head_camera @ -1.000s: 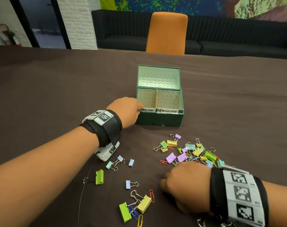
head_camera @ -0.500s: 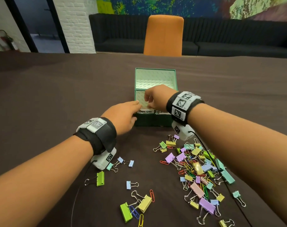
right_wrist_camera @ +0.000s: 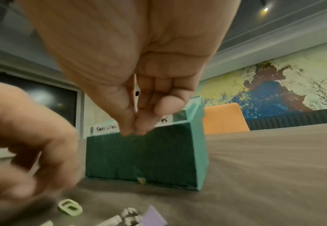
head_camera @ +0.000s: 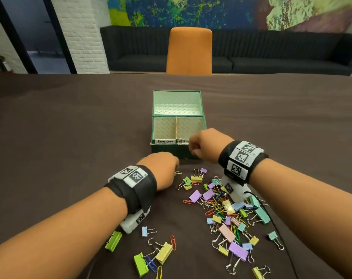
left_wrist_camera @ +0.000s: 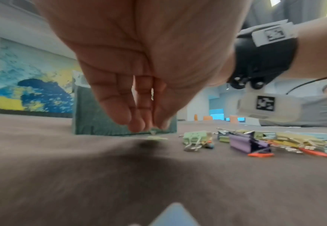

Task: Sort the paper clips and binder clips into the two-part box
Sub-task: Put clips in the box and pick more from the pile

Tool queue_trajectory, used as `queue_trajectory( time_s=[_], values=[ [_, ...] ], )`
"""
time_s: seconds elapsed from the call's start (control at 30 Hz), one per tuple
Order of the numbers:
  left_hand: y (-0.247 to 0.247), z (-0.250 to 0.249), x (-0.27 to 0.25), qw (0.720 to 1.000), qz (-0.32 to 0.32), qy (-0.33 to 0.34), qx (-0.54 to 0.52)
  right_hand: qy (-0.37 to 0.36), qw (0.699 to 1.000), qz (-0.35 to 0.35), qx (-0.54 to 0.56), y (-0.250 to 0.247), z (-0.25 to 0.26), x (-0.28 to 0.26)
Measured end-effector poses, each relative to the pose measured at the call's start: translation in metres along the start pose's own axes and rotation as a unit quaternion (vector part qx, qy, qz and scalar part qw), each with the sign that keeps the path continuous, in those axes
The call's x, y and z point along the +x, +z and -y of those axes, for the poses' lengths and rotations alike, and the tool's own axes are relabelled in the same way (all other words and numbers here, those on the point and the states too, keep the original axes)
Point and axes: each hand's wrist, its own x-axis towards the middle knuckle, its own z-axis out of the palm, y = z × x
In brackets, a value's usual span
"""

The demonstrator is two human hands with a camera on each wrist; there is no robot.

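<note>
A: What does the box (head_camera: 178, 152) look like, and where is it?

B: It is green with a pale patterned lining and sits on the brown table (head_camera: 70, 127) at twelve o'clock from both hands. Its lid (head_camera: 177, 102) lies open behind it. A thin divider (head_camera: 176, 127) splits it in two; the left label reads "Paper Clips", and the right label is half covered by the right hand (head_camera: 206, 147).

A: And the hands?

B: The right hand hangs at the front rim over the right half, thumb and fingers (right_wrist_camera: 128, 122) pinched together; I cannot tell whether anything is between them. The left hand (head_camera: 161, 172) is low on the table in front of the box, its fingertips (left_wrist_camera: 137, 122) bunched down onto a pale yellow paper clip (head_camera: 178, 172). Whether they grip it or only touch it is unclear.

A: What else is around?

B: A dense pile of clips (head_camera: 227, 210) spreads at five o'clock from the box, binder clips and wire paper clips tangled together. A looser group (head_camera: 151, 256) lies at seven o'clock, near the left forearm. An orange chair (head_camera: 189, 51) stands past the table's far edge, before a dark sofa (head_camera: 271, 55).
</note>
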Motion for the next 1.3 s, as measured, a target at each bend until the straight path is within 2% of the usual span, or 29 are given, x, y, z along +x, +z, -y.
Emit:
queue_trajectory(
  time_s=[0.07,0.13,0.23,0.33,0.43,0.5,0.63,0.73,0.77,0.87,0.93,1.03,1.17,1.3],
  values=[
    [-0.001,0.008,0.007,1.0,-0.007,-0.008,-0.004,0.018,0.999,0.045,-0.024,0.005,-0.003,0.0],
    [-0.002,0.012,0.013,0.999,0.015,0.019,-0.028,0.024,0.996,0.072,-0.047,0.009,-0.004,0.0],
    [0.0,0.013,0.016,0.997,0.055,0.051,-0.026,-0.008,0.993,0.11,-0.033,0.013,-0.008,-0.008],
    [0.002,0.01,0.016,0.998,0.05,0.039,-0.023,-0.044,0.986,0.155,-0.043,0.023,-0.013,-0.023],
    [0.002,0.008,0.014,0.998,0.037,0.042,0.006,-0.039,0.985,0.156,-0.062,0.031,-0.021,-0.03],
    [-0.005,0.009,0.012,0.999,-0.017,0.042,0.009,-0.029,0.986,0.153,-0.059,0.032,-0.027,-0.032],
    [-0.037,0.02,0.02,0.976,-0.203,-0.019,-0.077,-0.021,0.989,0.137,-0.043,0.031,-0.036,-0.037],
    [-0.058,0.038,0.032,0.959,-0.25,-0.073,-0.109,-0.025,0.993,0.112,-0.021,0.029,-0.035,-0.04],
    [-0.06,0.044,0.037,0.963,-0.238,-0.085,-0.094,-0.036,0.994,0.104,-0.018,0.027,-0.034,-0.041],
    [-0.05,0.054,0.052,0.987,-0.137,-0.086,0.002,-0.088,0.991,0.094,-0.024,0.026,-0.025,-0.046],
    [-0.039,0.056,0.056,0.988,-0.119,-0.093,0.042,-0.109,0.987,0.108,-0.042,0.028,-0.019,-0.047],
    [-0.031,0.055,0.056,0.983,-0.139,-0.083,0.082,-0.108,0.982,0.141,-0.068,0.033,-0.012,-0.045],
    [-0.032,0.046,0.042,0.977,-0.164,-0.04,0.134,-0.089,0.984,0.141,-0.056,0.036,-0.006,-0.04],
    [-0.03,0.037,0.022,0.954,-0.22,0.05,0.196,-0.096,0.986,0.129,-0.037,0.036,-0.002,-0.04]
  ],
)
